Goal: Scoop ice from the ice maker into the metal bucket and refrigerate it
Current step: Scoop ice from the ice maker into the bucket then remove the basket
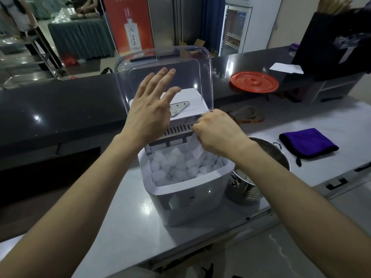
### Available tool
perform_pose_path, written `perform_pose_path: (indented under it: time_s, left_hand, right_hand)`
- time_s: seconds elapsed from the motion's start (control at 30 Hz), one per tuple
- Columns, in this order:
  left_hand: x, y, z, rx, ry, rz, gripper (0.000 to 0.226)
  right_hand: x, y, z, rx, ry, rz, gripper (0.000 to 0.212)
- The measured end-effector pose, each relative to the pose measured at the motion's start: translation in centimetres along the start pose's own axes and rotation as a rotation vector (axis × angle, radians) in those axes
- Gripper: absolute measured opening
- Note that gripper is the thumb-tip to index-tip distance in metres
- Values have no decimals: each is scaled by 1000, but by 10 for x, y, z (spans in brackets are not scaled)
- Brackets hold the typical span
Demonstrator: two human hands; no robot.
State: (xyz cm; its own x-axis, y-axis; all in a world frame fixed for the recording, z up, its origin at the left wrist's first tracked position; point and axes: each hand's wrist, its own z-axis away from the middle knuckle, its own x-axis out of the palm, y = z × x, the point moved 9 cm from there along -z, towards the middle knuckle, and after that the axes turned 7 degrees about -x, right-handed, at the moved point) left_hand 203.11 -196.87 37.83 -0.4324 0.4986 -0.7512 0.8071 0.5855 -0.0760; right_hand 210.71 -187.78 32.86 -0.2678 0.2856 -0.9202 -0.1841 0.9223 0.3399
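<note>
Scooping step: left hand spread open at the raised lid, right hand gripping the scoop in the ice; next, lift a load into the metal bucket under my right forearm.

We log a white ice maker standing on the pale desk, its clear lid tipped up and back. The left grip is spread flat in front of that lid; we cannot tell whether they touch. The right grip curls round a translucent scoop, which points down into the ice filling the basket. The metal bucket sits just right of the machine, some ice inside. A purple cloth lies further right, and a red round cover rests on the dark counter behind.
</note>
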Motion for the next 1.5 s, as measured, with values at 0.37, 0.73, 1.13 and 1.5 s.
perform_pose_path:
  time_s: [0.37, 0.73, 1.13, 1.5]
  left_hand:
    - [-2, -4, 2, 3, 9, 12, 53]
    - [8, -7, 1, 6, -25, -13, 51]
    - [8, -10, 1, 7, -35, -12, 53]
    - [7, -11, 0, -1, -61, -24, 55]
  right_hand:
    - [-8, -29, -21, 29, -70, 129, 25]
    - [34, 14, 0, 210, -120, -371, 22]
    - [77, -11, -2, 221, -231, -555, 17]
    - [94, -11, -1, 291, -276, -699, 15]
